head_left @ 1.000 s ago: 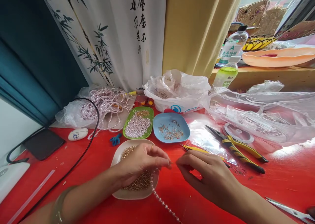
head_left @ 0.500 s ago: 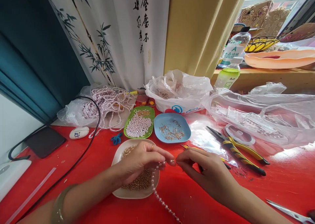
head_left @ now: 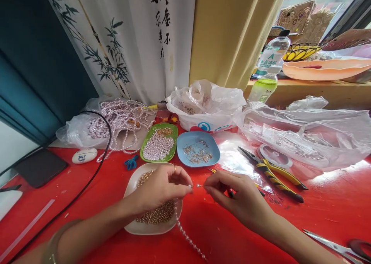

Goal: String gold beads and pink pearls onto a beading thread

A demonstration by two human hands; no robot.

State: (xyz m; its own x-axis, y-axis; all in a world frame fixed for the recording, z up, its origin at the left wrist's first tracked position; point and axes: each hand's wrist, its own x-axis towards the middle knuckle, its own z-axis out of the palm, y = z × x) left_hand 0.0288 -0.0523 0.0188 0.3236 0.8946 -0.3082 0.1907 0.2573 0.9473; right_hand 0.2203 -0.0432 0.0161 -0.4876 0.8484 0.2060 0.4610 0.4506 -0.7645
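My left hand (head_left: 164,188) is closed in a pinch on the end of a pearl bead strand (head_left: 185,235), which hangs below it and trails across the red table towards me. A pale bead shows at the left fingertips. My right hand (head_left: 242,198) is also pinched, with a small pearl bead (head_left: 198,185) at its fingertips; any thread or wire there is too thin to make out. A short gap separates the two hands. Under my left hand stands a white dish (head_left: 131,186) of gold beads (head_left: 160,213).
Behind are a green tray (head_left: 175,129) of pearls and a blue tray (head_left: 215,138) of small metal pins. Pliers (head_left: 272,175) and scissors (head_left: 327,242) lie on the right. Plastic bags (head_left: 207,115) and pearl strands (head_left: 121,119) line the back. A black cable (head_left: 107,152) curves at left.
My hands have moved apart, and a gap with a bead at the right fingertips now shows between them. The whole view has shifted slightly.
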